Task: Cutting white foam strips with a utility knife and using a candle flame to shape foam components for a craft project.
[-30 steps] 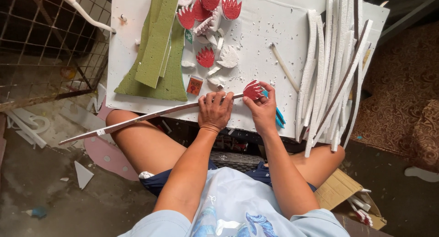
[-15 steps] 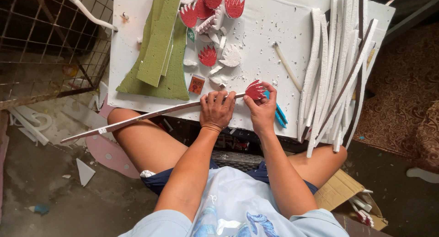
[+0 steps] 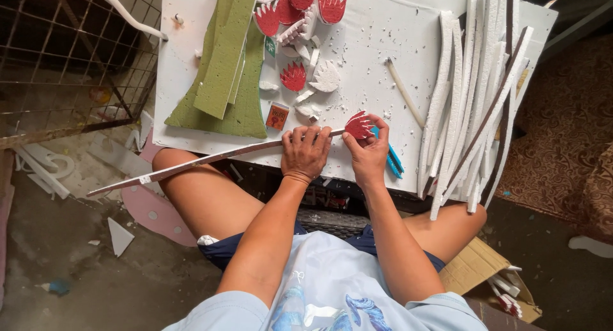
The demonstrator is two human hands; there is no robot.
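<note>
The strip (image 3: 211,158), a long thin foam length with a dark face, lies along the near edge of the board (image 3: 383,43); it probably weighs almost nothing, flexes easily and snaps if bent sharply, so grip is best taken close to the worked end. The left hand (image 3: 305,153) presses down over it with fingers curled, the free end running far out to that hand's left. The right hand (image 3: 370,153) pinches a red flower (image 3: 359,124) against the strip's end, beside a blue cutter (image 3: 394,161).
</note>
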